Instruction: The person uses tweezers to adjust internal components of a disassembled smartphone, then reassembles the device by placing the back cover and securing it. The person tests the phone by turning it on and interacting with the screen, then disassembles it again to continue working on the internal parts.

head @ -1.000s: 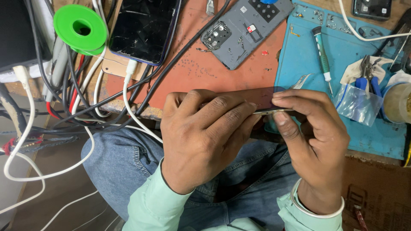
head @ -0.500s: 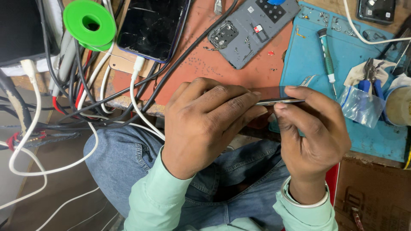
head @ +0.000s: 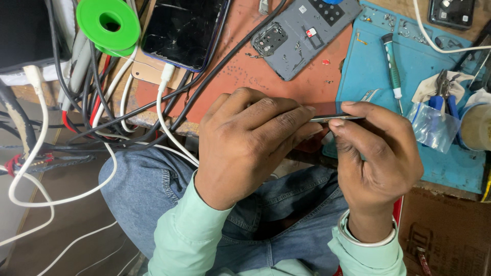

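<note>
Both hands meet at the centre of the view over the person's lap, gripping a thin dark phone held edge-on. The left hand wraps over it from 9 o'clock, fingers curled across its top, hiding most of it. The right hand pinches its free end from 3 o'clock, thumb below and forefinger above; what the thumbnail does at the seam is probably prying, though the view is too tight to be sure.

On the orange mat at 12 o'clock lies a grey back cover, inner side up. At 11 o'clock a cracked phone rests with a white cable plugged into it, just beside a green spool. A tangle of wires fills 9 o'clock. On the blue mat at 1 to 3 o'clock sit a screwdriver, pliers and a clear bag, all apart from the hands.
</note>
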